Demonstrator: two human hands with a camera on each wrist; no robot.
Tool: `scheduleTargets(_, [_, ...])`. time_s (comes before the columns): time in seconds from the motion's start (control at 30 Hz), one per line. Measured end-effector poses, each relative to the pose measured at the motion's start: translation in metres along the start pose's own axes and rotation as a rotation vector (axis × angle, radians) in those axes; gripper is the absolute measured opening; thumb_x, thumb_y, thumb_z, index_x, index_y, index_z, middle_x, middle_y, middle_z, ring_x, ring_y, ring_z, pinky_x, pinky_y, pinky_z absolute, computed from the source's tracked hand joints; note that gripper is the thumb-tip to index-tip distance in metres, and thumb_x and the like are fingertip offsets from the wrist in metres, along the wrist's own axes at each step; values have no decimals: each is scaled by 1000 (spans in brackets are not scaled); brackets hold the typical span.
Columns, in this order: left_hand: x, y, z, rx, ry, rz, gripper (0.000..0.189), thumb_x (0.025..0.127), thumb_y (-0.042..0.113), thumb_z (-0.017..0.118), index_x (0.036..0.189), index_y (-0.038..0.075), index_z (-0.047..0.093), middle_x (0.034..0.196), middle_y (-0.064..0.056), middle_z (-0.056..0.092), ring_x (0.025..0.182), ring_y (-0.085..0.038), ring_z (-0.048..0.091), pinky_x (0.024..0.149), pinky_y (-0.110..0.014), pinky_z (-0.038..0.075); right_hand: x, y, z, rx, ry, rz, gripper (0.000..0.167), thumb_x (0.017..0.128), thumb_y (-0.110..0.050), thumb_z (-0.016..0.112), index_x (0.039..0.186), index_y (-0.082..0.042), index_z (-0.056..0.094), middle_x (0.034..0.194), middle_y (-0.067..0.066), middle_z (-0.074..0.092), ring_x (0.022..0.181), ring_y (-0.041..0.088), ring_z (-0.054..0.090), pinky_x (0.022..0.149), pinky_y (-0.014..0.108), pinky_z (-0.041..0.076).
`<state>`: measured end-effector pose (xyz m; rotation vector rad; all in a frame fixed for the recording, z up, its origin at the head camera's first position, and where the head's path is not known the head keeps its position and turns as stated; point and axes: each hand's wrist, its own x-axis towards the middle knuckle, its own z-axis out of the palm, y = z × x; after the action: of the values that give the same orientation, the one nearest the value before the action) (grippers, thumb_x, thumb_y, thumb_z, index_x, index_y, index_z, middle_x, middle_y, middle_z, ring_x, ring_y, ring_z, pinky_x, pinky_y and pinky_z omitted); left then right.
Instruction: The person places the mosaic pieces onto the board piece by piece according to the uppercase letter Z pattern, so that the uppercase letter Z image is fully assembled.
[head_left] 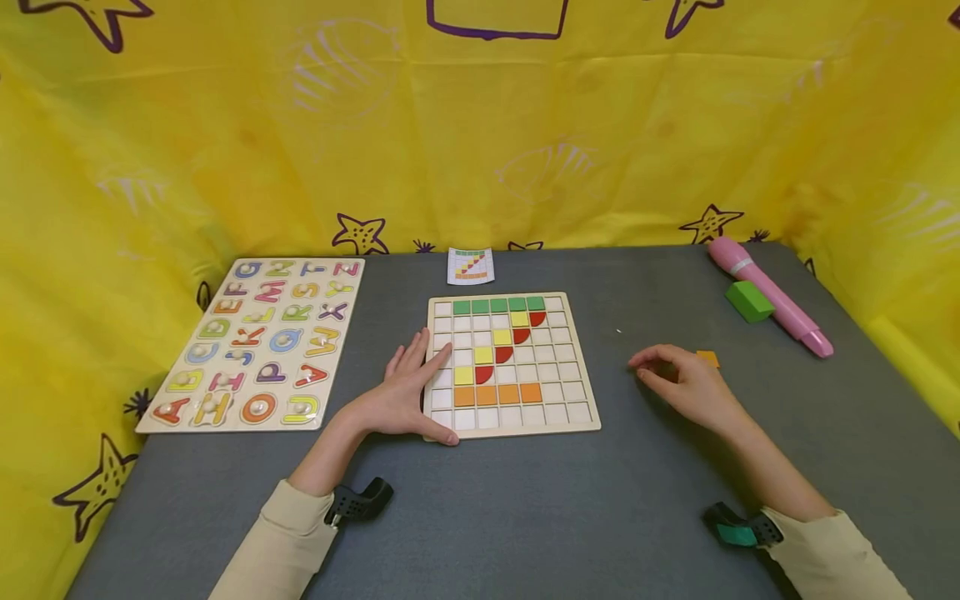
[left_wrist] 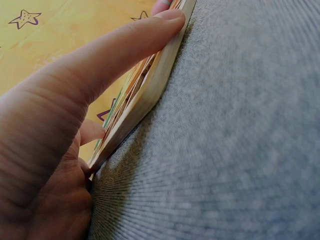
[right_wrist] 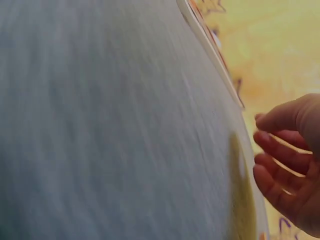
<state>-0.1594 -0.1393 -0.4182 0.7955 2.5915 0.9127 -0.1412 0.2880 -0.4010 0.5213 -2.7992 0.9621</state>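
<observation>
A wooden grid board [head_left: 551, 372] lies on the table with a row of green squares [head_left: 498, 306], a slanting line of yellow squares [head_left: 483, 355] beside red quarter-round pieces [head_left: 503, 355], and a lower row of orange squares [head_left: 508, 393]. My left hand [head_left: 405, 392] rests along the board's left side, fingers spread, thumb [left_wrist: 145, 37] laid over its near edge. To the right of the board my right hand [head_left: 690, 387] hovers over the table, fingers loosely bent and nothing between them. Just behind it lies a loose orange piece [head_left: 707, 358], partly hidden by the hand.
A small pattern card [head_left: 471, 267] lies behind the board. On the left is an alphabet puzzle board [head_left: 262, 350] with knobbed letters. A pink microphone-shaped toy [head_left: 780, 304] and a green block [head_left: 749, 301] lie at the back right. Yellow cloth [head_left: 480, 125] hangs behind the table.
</observation>
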Motion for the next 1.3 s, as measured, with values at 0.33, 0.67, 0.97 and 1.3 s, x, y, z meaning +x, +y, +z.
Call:
scheduleTargets(0.33, [-1, 0, -1, -8, 0, -3, 128, 63, 55, 87, 157, 9, 14, 160, -20, -13, 147, -32, -14, 113, -54, -6, -13, 37, -33, -66, 43, 82, 29, 83, 8, 58, 110, 1, 65, 121, 31, 52, 114, 53, 37, 90, 65, 25])
scheduleTargets(0.67, [-2, 0, -1, -6, 5, 0, 128, 62, 55, 87, 157, 8, 15, 160, -20, -13, 147, -33, -14, 113, -54, -6, -14, 35, -33, -84, -14, 118, 28, 88, -2, 68, 115, -2, 65, 112, 22, 61, 95, 36, 62, 79, 28, 47])
scheduleTargets(0.97, [-1, 0, -1, -10, 1, 8, 127, 63, 54, 87, 157, 7, 15, 160, -20, -13, 147, -33, -13, 113, -54, -6, -8, 27, -23, -38, 2, 152, 33, 86, -15, 75, 115, -2, 66, 101, 13, 67, 88, 15, 57, 71, 10, 43])
scheduleTargets(1.3, [0, 0, 0, -16, -9, 9, 127, 64, 54, 87, 157, 7, 14, 160, -20, -13, 147, -32, -14, 113, -54, -6, 3, 4, -6, 67, -84, 181, 35, 89, -21, 73, 119, -5, 65, 106, 10, 66, 92, 18, 57, 75, 16, 47])
